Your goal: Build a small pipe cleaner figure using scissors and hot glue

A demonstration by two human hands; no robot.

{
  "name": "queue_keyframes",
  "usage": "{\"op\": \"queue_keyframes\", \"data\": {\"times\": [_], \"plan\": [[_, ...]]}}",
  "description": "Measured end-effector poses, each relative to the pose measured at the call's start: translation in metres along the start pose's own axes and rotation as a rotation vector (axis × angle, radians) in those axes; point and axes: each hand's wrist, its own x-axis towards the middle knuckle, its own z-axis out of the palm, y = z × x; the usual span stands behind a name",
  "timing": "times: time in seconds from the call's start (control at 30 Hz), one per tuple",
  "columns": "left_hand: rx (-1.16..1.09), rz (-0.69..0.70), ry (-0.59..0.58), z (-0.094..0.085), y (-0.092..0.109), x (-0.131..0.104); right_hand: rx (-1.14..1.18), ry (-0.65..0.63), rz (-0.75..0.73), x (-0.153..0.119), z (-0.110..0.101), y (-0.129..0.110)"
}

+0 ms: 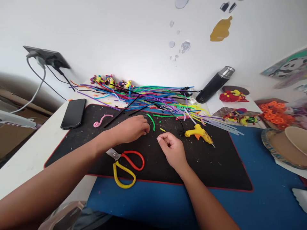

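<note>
My left hand [133, 128] hovers over the black mat [153, 163] with its fingers curled; what they hold, if anything, is hidden. To its right, my right hand [173, 147] has thumb and index finger pinched together, and anything between them is too small to make out. A curved green pipe cleaner piece [152, 122] lies between the hands, with a small yellow piece [162, 130] just beyond my right fingertips. Scissors with red and yellow handles [125, 183] rest below my left hand. A yellow glue gun [200, 134] lies right of my right hand.
Many coloured pipe cleaners [153, 97] are heaped along the wall. A pink curled piece [102, 119] and a phone [74, 113] lie to the left. A dark bottle [214, 85] leans at the back right, near orange pieces [274, 113] and a round container [284, 148].
</note>
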Motion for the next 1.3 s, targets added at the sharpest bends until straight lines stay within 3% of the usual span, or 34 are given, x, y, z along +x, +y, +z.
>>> {"op": "queue_keyframes", "data": {"times": [0.4,0.73,0.93,1.17,1.3], "plan": [[0.054,0.011,-0.055,0.011,-0.001,0.008,0.033,-0.042,-0.014,0.000,-0.004,0.000],[0.127,0.075,0.001,0.020,0.000,0.002,0.037,-0.033,-0.016,-0.001,-0.004,0.000],[-0.064,0.008,0.093,0.019,0.001,-0.006,0.044,-0.034,-0.006,-0.002,-0.005,-0.001],[-0.390,-0.124,0.053,0.013,0.026,-0.008,0.046,-0.042,0.002,-0.002,-0.005,0.002],[-0.576,-0.197,0.063,0.015,0.030,-0.007,0.066,-0.054,0.007,-0.002,-0.005,0.002]]}}
